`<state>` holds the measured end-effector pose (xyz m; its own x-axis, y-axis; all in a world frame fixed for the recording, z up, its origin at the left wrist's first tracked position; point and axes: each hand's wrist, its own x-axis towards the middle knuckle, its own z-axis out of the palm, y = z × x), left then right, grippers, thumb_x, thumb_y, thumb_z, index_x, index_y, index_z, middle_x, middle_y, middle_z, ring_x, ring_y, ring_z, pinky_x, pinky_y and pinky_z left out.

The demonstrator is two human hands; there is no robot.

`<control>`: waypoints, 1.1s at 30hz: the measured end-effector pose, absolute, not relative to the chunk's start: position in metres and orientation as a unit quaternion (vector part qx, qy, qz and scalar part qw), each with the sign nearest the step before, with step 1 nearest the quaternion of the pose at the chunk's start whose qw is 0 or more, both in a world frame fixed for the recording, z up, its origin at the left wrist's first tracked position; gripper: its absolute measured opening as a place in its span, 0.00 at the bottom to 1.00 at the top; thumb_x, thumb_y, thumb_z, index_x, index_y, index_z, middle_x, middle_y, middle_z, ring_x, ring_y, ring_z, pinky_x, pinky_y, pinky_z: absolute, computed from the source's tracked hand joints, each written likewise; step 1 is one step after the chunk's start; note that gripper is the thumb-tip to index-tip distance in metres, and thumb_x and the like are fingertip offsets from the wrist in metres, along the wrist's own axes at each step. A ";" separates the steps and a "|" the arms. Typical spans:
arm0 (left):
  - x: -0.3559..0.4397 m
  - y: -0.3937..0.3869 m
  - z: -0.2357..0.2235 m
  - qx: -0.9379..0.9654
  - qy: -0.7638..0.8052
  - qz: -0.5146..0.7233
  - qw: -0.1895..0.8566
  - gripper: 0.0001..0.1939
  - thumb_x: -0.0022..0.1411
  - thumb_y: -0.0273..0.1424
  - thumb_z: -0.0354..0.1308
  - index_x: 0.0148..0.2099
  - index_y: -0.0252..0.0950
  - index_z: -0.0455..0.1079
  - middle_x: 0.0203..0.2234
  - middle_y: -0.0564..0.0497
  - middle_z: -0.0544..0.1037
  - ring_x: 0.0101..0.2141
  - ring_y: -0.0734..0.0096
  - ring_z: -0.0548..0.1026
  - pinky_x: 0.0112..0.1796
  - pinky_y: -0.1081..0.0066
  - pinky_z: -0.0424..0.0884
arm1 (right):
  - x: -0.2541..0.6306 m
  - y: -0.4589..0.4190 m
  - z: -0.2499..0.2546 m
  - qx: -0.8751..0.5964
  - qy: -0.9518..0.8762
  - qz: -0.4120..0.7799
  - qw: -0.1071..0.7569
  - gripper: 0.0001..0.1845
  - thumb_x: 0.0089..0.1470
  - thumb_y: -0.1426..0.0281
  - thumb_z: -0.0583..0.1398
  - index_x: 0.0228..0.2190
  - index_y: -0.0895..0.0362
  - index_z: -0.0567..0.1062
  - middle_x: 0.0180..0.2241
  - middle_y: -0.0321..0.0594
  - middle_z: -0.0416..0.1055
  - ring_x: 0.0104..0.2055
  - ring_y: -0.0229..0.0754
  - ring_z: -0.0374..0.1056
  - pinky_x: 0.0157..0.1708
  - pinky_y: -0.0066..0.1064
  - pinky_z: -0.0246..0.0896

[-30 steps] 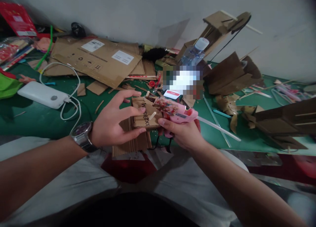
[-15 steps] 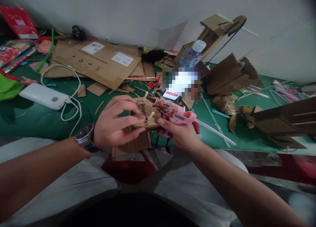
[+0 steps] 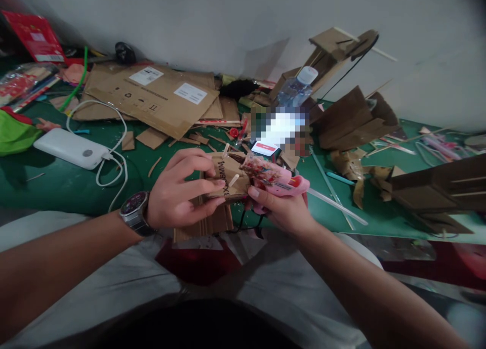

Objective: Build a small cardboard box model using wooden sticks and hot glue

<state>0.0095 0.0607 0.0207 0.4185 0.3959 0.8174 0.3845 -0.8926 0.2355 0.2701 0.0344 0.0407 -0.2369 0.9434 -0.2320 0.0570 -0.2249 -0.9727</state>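
Observation:
My left hand [image 3: 178, 194], with a wristwatch [image 3: 133, 213] on the wrist, grips a small cardboard piece [image 3: 228, 179] with black printed letters and short wooden sticks poking out of it. My right hand [image 3: 283, 212] is wrapped round a pink glue gun [image 3: 279, 182], its nozzle end pressed against the right side of the cardboard piece. A clear glue stick [image 3: 334, 205] juts out of the gun's back toward the right. Under both hands lies a stack of corrugated cardboard strips [image 3: 203, 222] at the edge of the green mat.
The green mat [image 3: 56, 179] carries a white power bank [image 3: 70, 148] with a white cable, flattened cardboard boxes [image 3: 152, 93], a water bottle [image 3: 298, 86], cardboard constructions [image 3: 353, 116] at the right, and scattered scraps. A red packet [image 3: 36, 35] leans on the wall at far left.
My left hand's fingers have curled tighter round the cardboard piece and tilted it up. The glue gun has moved in closer against it. The view shifted slightly.

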 end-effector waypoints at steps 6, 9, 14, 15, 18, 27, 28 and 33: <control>0.009 0.061 0.019 0.844 0.237 0.481 0.002 0.13 0.64 0.35 0.72 0.48 0.43 0.77 0.43 0.48 0.81 0.50 0.54 0.80 0.51 0.49 0.84 | 0.273 0.034 0.044 -0.497 -0.501 0.602 0.374 0.37 0.50 0.51 0.78 0.58 0.49 0.81 0.30 0.37 0.80 0.24 0.41 0.70 0.17 0.30 0.61; 0.007 0.062 0.020 0.853 0.222 0.472 0.003 0.14 0.65 0.36 0.73 0.49 0.40 0.76 0.44 0.46 0.80 0.51 0.54 0.79 0.53 0.49 0.83 | 0.275 0.035 0.043 -0.499 -0.508 0.586 0.388 0.36 0.50 0.51 0.78 0.58 0.48 0.82 0.32 0.38 0.81 0.25 0.41 0.71 0.18 0.31 0.63; 0.001 0.064 0.026 0.869 0.210 0.443 0.061 0.10 0.66 0.31 0.70 0.49 0.42 0.76 0.45 0.46 0.81 0.52 0.55 0.79 0.56 0.50 0.80 | 0.283 0.037 0.042 -0.497 -0.511 0.562 0.420 0.32 0.49 0.51 0.79 0.53 0.47 0.84 0.34 0.38 0.81 0.22 0.38 0.65 0.17 0.32 0.64; 0.000 0.066 0.027 0.872 0.203 0.439 0.073 0.11 0.66 0.30 0.69 0.49 0.42 0.76 0.46 0.46 0.81 0.53 0.55 0.79 0.56 0.50 0.80 | 0.285 0.038 0.042 -0.498 -0.508 0.560 0.425 0.32 0.49 0.51 0.79 0.52 0.47 0.84 0.34 0.38 0.81 0.22 0.38 0.65 0.17 0.33 0.65; -0.007 0.073 0.033 0.880 0.182 0.425 0.107 0.12 0.65 0.24 0.65 0.49 0.41 0.74 0.48 0.45 0.81 0.55 0.55 0.80 0.57 0.51 0.79 | 0.290 0.040 0.042 -0.498 -0.507 0.549 0.440 0.31 0.48 0.52 0.79 0.51 0.47 0.83 0.34 0.37 0.80 0.22 0.37 0.65 0.18 0.32 0.65; -0.010 0.071 0.031 0.839 0.275 0.431 0.185 0.13 0.65 0.32 0.64 0.50 0.41 0.68 0.56 0.41 0.74 0.60 0.47 0.75 0.61 0.43 0.74 | 0.291 0.045 0.052 -0.474 -0.551 0.511 0.459 0.28 0.51 0.54 0.78 0.51 0.48 0.84 0.36 0.38 0.81 0.32 0.44 0.74 0.25 0.33 0.69; -0.004 0.066 0.028 0.825 0.304 0.436 0.193 0.20 0.64 0.39 0.68 0.52 0.40 0.66 0.59 0.38 0.71 0.62 0.44 0.73 0.60 0.43 0.74 | 0.292 0.046 0.052 -0.470 -0.550 0.512 0.463 0.28 0.50 0.55 0.78 0.51 0.49 0.84 0.38 0.39 0.82 0.35 0.46 0.77 0.28 0.35 0.73; 0.016 0.053 0.015 0.782 0.367 0.466 0.191 0.30 0.57 0.39 0.77 0.54 0.40 0.63 0.57 0.38 0.71 0.61 0.46 0.74 0.59 0.48 0.76 | 0.293 0.047 0.054 -0.454 -0.531 0.533 0.478 0.27 0.50 0.56 0.79 0.50 0.47 0.85 0.45 0.41 0.84 0.48 0.52 0.82 0.46 0.42 0.81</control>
<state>0.0163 0.0531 0.0154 0.2948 0.7525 0.5888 0.3963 -0.6571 0.6413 0.2932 0.0472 0.0545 -0.1319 0.9910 0.0239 -0.0264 0.0206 -0.9994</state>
